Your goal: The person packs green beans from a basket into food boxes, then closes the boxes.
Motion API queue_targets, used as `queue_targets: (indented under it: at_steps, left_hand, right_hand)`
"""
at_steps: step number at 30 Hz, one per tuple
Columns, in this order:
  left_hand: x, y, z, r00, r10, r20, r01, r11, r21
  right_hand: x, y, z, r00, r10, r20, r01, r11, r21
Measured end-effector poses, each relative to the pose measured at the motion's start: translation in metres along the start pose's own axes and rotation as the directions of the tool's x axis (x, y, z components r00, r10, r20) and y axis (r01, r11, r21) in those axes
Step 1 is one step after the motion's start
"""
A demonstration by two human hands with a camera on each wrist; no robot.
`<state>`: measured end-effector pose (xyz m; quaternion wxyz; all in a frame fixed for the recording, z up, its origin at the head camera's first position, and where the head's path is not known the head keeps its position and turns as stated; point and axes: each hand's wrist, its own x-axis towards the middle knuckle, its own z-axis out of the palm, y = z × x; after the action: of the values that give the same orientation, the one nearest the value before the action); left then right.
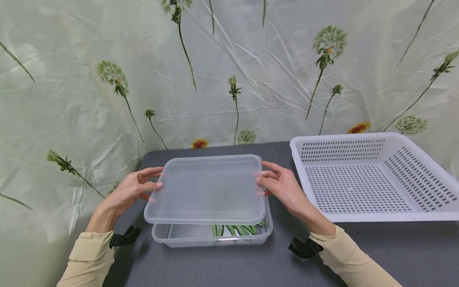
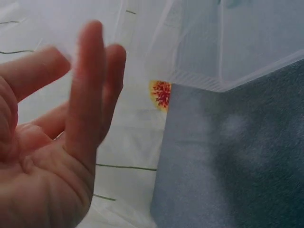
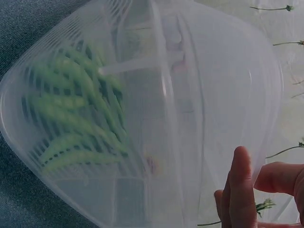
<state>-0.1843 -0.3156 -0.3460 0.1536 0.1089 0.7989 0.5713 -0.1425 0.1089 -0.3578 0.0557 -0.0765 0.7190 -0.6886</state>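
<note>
A translucent plastic lid (image 1: 211,191) is held tilted over a clear rectangular container (image 1: 211,241), leaving the container's near side uncovered. My left hand (image 1: 130,191) pinches the lid's left edge, thumb above and fingers showing through from beneath. On the opposite edge, my right hand (image 1: 283,185) holds the lid the same way. Green pods (image 1: 236,230) lie inside the container toward its right; the right wrist view shows more of these pods (image 3: 76,109) through the clear wall. The lid hides the rest of the inside from the head view.
A white perforated plastic basket (image 1: 353,191) stands to the right, close to my right forearm. Grey cloth (image 1: 201,267) covers the table. Behind and to the left hangs a pale curtain (image 1: 215,79) printed with flowers.
</note>
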Motion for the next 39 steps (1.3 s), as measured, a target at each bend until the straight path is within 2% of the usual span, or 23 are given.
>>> queue_targets:
  at_steps: [2, 5, 8, 11, 14, 18, 24, 29, 34, 39]
  left_hand:
    - [-0.001, -0.001, 0.002, 1.000, -0.002, 0.001, 0.002, 1.000, 0.010]
    - [-0.004, -0.004, 0.003, 1.000, 0.002, 0.007, -0.002, 1.000, 0.015]
    - [-0.007, -0.008, 0.005, 1.000, -0.002, 0.009, 0.002, 1.000, 0.027]
    - [-0.009, -0.008, 0.007, 1.000, -0.009, 0.006, 0.009, 0.998, 0.055]
    - [-0.011, -0.006, 0.009, 1.000, -0.021, 0.014, 0.020, 0.997, 0.076]
    - [-0.013, -0.006, 0.012, 0.999, -0.036, 0.030, 0.033, 0.997, 0.075]
    - [-0.020, -0.006, 0.014, 0.998, -0.052, 0.029, 0.050, 0.997, 0.063]
    - [-0.025, -0.006, 0.016, 0.996, -0.086, 0.027, 0.085, 0.996, 0.042]
    - [-0.026, -0.010, 0.022, 0.998, -0.065, 0.007, 0.065, 0.998, 0.015]
    - [-0.028, -0.015, 0.026, 0.999, -0.049, 0.002, 0.049, 0.999, -0.011]
  right_hand:
    - [-0.002, 0.000, 0.000, 1.000, -0.018, -0.012, 0.017, 0.999, -0.036]
    - [-0.006, 0.000, 0.000, 0.999, -0.044, -0.017, 0.040, 0.980, -0.194]
    - [-0.012, 0.000, 0.001, 0.996, -0.090, -0.018, 0.074, 0.908, -0.413]
    - [-0.014, 0.000, 0.002, 0.990, -0.140, -0.025, 0.102, 0.821, -0.561]
    - [-0.014, 0.000, 0.003, 0.986, -0.165, -0.017, 0.117, 0.762, -0.637]
    - [-0.015, 0.003, 0.005, 0.989, -0.145, 0.000, 0.106, 0.718, -0.688]
    - [-0.019, 0.006, 0.006, 0.992, -0.125, 0.018, 0.100, 0.689, -0.718]
    - [-0.022, 0.004, 0.004, 0.997, -0.078, 0.015, 0.066, 0.706, -0.705]
    - [-0.022, 0.003, 0.000, 0.998, -0.058, 0.033, 0.065, 0.732, -0.678]
    - [-0.024, 0.003, -0.002, 0.996, -0.068, 0.052, 0.085, 0.718, -0.690]
